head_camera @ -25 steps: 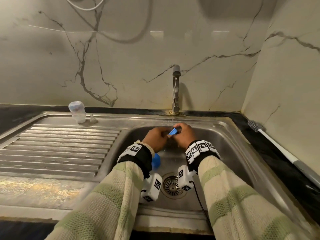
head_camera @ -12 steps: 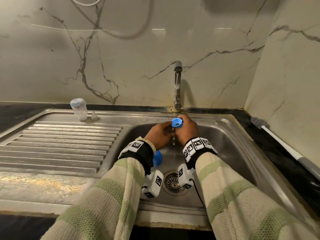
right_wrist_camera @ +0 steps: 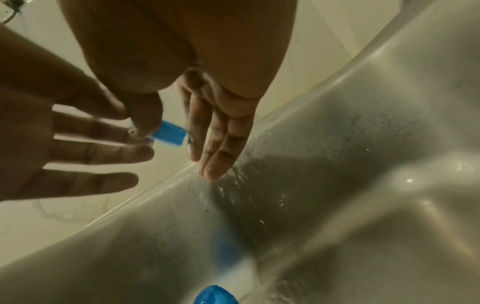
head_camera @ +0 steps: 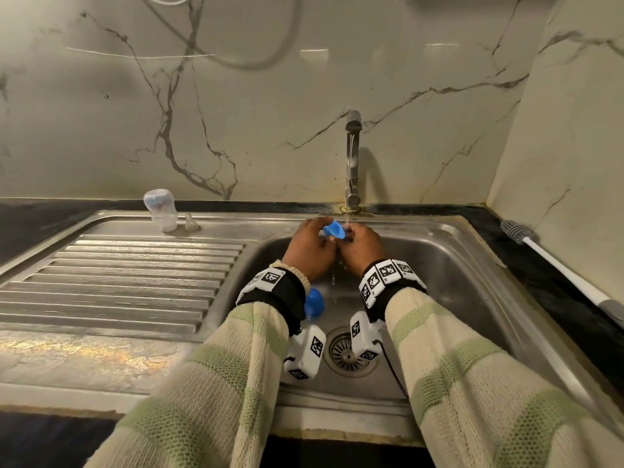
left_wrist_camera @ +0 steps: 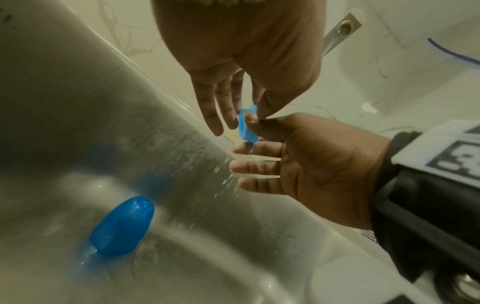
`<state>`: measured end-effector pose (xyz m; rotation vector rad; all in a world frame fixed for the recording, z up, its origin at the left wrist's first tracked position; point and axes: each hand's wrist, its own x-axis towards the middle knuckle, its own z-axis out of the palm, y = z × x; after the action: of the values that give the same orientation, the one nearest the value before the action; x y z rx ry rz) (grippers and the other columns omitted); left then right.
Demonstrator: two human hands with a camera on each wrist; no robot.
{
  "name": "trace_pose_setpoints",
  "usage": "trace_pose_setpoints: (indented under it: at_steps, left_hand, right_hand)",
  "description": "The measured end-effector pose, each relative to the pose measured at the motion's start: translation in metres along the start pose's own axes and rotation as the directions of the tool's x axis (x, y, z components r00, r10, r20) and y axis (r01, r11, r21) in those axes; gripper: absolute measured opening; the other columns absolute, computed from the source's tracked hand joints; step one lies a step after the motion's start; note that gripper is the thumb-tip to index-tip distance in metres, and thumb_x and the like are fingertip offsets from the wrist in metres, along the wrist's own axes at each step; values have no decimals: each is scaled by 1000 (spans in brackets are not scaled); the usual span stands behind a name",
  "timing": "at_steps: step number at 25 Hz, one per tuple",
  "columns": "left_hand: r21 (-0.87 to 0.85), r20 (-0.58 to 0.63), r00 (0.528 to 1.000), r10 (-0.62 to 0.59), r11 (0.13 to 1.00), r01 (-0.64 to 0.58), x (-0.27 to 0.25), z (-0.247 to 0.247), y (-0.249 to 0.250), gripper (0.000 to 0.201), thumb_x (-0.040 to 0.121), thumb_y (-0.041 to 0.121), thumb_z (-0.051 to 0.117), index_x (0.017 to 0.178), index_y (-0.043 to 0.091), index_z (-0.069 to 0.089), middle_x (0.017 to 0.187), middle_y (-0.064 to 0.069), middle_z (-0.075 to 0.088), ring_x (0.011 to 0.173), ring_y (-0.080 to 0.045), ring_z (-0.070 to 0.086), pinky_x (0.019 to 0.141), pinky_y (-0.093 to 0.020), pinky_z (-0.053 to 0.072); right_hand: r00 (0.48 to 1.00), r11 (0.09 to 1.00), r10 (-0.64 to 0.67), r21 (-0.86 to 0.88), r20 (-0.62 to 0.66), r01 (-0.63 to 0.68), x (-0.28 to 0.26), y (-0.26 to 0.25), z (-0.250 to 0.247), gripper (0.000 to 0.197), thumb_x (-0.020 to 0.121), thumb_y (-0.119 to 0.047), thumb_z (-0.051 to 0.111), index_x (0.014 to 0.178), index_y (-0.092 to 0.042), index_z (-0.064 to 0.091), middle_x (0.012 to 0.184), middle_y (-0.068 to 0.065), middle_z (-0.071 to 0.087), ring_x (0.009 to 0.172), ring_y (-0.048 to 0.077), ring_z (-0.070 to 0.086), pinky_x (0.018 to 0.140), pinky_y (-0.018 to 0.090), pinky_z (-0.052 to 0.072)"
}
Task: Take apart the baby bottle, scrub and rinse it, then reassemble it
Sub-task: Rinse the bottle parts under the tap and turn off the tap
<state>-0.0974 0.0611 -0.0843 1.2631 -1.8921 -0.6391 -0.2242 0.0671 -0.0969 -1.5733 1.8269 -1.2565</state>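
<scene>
A small blue screw ring [head_camera: 333,230] from the bottle sits under the thin water stream from the tap [head_camera: 353,157]. My left hand [head_camera: 319,231] pinches its left side with thumb and fingertips. My right hand [head_camera: 351,236] pinches the right side, thumb on the ring [left_wrist_camera: 246,124], its other fingers spread straight. The right wrist view shows the ring [right_wrist_camera: 168,133] between both hands. A blue cap [head_camera: 314,304] lies on the sink floor [left_wrist_camera: 122,226]. The clear bottle body [head_camera: 160,211] stands upside down on the drainboard beside the clear nipple [head_camera: 191,223].
The steel sink basin [head_camera: 456,282] has a drain [head_camera: 346,352] below my wrists. A ribbed drainboard [head_camera: 118,282] lies to the left. A white-handled bottle brush [head_camera: 553,261] rests on the dark counter by the right wall.
Both hands have lifted the blue ring closer to the spout and turned it in the stream. The cap, bottle and nipple have stayed where they were.
</scene>
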Motion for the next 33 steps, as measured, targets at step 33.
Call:
trace_pose_setpoints:
  at_steps: [33]
  left_hand:
    - [-42,37,999,-9,999,11,-11,-3,8,41,94,11,60,135,14,57,130,-4,65,111,-13,59,97,-22,41]
  right_hand:
    - [999,989,-19,-148,-34,14,5,7,-7,32,84,-33,71,109,-18,58,101,2,70,90,21,66,82,42,56]
